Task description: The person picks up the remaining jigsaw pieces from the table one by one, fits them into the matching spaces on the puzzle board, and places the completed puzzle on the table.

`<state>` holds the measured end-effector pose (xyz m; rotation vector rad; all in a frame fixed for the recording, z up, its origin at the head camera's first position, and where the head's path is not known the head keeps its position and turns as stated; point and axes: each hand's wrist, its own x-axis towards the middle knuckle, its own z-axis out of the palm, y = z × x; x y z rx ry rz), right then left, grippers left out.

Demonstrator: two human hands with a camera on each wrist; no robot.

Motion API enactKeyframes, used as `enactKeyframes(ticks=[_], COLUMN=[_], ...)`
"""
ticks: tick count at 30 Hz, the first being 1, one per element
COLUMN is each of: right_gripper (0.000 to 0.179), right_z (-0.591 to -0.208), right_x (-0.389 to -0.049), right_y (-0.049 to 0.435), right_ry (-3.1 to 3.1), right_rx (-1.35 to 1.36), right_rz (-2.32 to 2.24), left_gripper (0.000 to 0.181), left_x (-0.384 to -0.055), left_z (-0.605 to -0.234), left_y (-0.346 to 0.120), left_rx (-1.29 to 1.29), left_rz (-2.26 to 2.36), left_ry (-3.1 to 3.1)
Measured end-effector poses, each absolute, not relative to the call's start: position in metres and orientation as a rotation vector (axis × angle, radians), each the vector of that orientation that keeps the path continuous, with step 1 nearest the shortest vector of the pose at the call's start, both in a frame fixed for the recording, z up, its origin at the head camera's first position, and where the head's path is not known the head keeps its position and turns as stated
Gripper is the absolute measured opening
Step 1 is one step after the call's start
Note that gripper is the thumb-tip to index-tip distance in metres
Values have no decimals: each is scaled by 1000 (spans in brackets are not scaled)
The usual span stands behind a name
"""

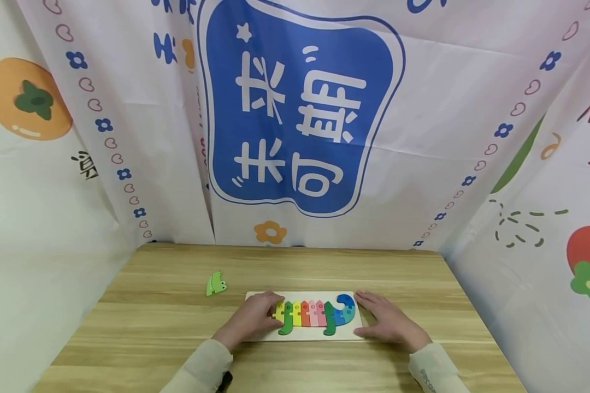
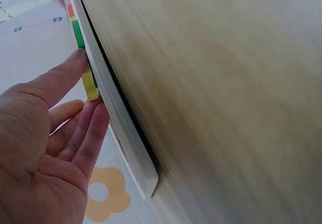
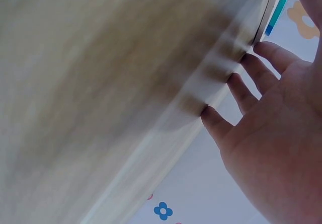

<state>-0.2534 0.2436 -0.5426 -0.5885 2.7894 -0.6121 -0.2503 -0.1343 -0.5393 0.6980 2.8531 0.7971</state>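
Note:
A white puzzle board (image 1: 324,334) lies on the table, bearing a row of coloured crocodile pieces with green legs and a curled blue tail (image 1: 346,311). At the row's left end, my left hand (image 1: 253,316) pinches a yellow puzzle piece (image 2: 89,83) between thumb and fingers. The thumb tip is beside a green leg piece (image 2: 78,34). My right hand (image 1: 385,319) has its fingers spread and fairly straight, the fingertips at the board's right edge. In the right wrist view those fingertips (image 3: 214,121) touch down near the board.
A light-green crocodile head piece (image 1: 216,284) lies apart on the wooden table (image 1: 177,327), left of and beyond the board. A printed cloth (image 1: 423,136) hangs behind the table's far edge, with more printed cloth on both sides.

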Motion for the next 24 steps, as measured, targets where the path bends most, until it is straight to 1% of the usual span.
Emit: enactKeyframes(ticks=[10, 24], right_gripper=[94, 93], right_z=[-546, -545], right_x=[-256, -254], right_y=[244, 245], right_ry=[2799, 2789], right_rx=[-593, -596], right_rz=[-609, -618], left_gripper=[59, 59], left_x=[-252, -252], left_z=[-539, -541], left_y=[-136, -139], left_rx=[648, 631], left_rz=[866, 828], left_ry=[2801, 2796])
